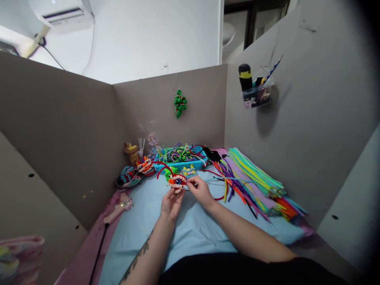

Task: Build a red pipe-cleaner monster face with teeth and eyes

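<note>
Above the middle of the table, my left hand [171,204] grips a pipe-cleaner figure [178,181] from below. The figure is red and cream, with a blue eye and an orange part, and red stems curve up from its left side. At its right edge my right hand [201,190] pinches with thumb and forefinger; whether it holds the figure or a stem on it is too small to make out. Just behind stand a green pipe-cleaner figure [170,174] and a yellow-and-blue figure [189,171].
A blue tray [166,166] of tangled pipe cleaners stands at the back. Bundles of long pipe cleaners [252,178] lie on the right. A glue gun [117,209] with a cord rests on the left, near a dark bowl [128,182]. Grey panels [196,130] enclose the blue-covered table [190,229].
</note>
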The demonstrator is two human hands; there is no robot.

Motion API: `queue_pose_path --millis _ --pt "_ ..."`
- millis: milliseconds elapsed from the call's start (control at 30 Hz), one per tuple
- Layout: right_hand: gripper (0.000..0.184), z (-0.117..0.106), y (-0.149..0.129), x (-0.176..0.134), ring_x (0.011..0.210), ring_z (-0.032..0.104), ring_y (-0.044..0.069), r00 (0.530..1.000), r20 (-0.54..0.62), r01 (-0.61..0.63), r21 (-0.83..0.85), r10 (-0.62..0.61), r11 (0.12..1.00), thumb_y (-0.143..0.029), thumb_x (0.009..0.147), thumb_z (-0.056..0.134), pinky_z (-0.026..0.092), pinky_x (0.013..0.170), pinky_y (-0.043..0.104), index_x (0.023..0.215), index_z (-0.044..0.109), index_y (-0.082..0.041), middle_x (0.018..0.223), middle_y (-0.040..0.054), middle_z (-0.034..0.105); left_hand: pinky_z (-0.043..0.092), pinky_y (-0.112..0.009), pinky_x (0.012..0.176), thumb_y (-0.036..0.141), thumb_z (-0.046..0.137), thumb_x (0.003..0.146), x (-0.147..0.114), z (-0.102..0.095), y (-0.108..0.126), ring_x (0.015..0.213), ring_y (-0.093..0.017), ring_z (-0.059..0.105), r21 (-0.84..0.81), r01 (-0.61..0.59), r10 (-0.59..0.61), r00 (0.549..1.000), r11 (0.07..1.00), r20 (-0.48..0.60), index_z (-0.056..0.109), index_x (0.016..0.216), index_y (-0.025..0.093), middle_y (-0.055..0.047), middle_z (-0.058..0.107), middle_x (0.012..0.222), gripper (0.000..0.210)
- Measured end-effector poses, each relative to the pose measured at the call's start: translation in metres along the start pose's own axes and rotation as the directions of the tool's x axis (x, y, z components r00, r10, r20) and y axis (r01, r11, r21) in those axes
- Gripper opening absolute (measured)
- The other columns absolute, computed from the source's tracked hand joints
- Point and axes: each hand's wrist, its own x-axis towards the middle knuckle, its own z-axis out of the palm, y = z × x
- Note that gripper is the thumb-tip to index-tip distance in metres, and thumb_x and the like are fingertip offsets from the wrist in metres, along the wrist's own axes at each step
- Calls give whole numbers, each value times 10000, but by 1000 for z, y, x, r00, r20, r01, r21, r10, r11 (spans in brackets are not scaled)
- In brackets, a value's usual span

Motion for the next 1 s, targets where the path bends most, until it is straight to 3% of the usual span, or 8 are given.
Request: queue_pose_path --millis 233,467,733,1000 --pt "64 -1 -5 -2 680 540 150 999 -20 27 -1 -27 1000 -230 755 588 430 598 258 735 635 -189 743 28 588 544 -292 793 41 483 800 1 -1 -1 698 -149 674 -31 5 -5 1000 1000 2 632 801 111 -82 693 731 164" --pt "66 2 -4 -3 664 530 149 998 -30 47 -2 -47 999 -228 756 575 426 588 262 725 621 -193 731 25 580 562 -258 741 50 488 801 3 -3 -1 701 -139 676 -2 7 -7 1000 1000 -1 634 874 117 -72 696 741 176" --pt "72 7 -7 -5 626 499 134 997 -67 46 -18 -47 999 -207 754 545 410 577 248 694 581 -190 708 11 547 550 -340 827 81 507 801 2 -3 -3 728 -165 679 12 -9 9 998 1000 61 635 968 127 -75 699 774 216" --pt "88 1 -7 -2 675 530 152 998 -40 -36 44 38 998 -248 776 543 434 590 255 740 594 -185 750 31 561 564 -234 726 55 446 832 -1 4 1 652 -121 666 -46 -19 15 996 999 -83 624 792 117 -63 682 688 193"
